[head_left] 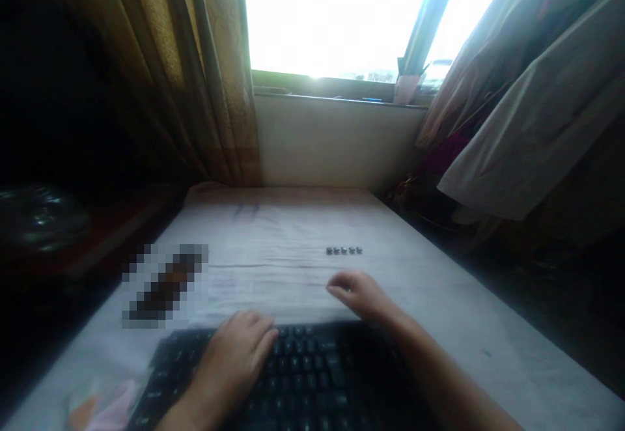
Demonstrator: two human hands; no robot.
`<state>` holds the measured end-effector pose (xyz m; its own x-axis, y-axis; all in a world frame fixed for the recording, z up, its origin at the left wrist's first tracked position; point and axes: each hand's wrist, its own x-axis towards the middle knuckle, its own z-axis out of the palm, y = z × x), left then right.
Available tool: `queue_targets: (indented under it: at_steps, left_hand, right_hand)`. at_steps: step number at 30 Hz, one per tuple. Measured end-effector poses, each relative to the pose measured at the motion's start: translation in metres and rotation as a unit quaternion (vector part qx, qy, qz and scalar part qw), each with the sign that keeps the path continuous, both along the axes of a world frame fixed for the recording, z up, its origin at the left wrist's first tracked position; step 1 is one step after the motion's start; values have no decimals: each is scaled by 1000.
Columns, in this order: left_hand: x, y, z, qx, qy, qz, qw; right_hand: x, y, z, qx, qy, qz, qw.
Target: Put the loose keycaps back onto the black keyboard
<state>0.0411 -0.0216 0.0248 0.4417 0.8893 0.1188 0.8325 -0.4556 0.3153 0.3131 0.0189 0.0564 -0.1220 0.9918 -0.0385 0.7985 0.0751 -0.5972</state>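
A black keyboard point(312, 379) lies at the near edge of the view on a pale cloth. My left hand point(239, 346) rests on its upper left part, fingers bent over the keys and close together; what is under the fingertips is hidden. Beyond the keyboard's far edge, my right hand point(356, 293) is above the cloth, thumb and fingers brought together in a pinch; anything between the fingertips is too small to make out. Several small dark keycap-like pieces point(344, 250) stand in a short row on the cloth, just beyond my right hand.
The white cloth point(263, 229) covers the table. A pixelated dark object point(168, 284) lies at the left, and a pink and orange item point(105, 408) at the near left. Curtain point(215, 92), window and hanging clothes point(527, 125) surround the far side.
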Motion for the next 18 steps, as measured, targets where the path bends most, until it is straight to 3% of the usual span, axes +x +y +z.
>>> queue_targets:
  at_steps: [4,8,13,18]
  left_hand:
    - [0,1,-1,-27,1,10,1000]
    - [-1,2,-1,-25,0,7,1000]
    - [-2,3,-3,12,-9,-2,1000]
    - [-2,2,-3,1,-9,-5,1000]
  right_hand:
    - [24,41,-7,58,-110,-72,990]
    - [33,71,-16,95,-183,-89,975]
    - [26,86,-24,118,-233,-73,963]
    - [24,93,-29,115,-250,-58,959]
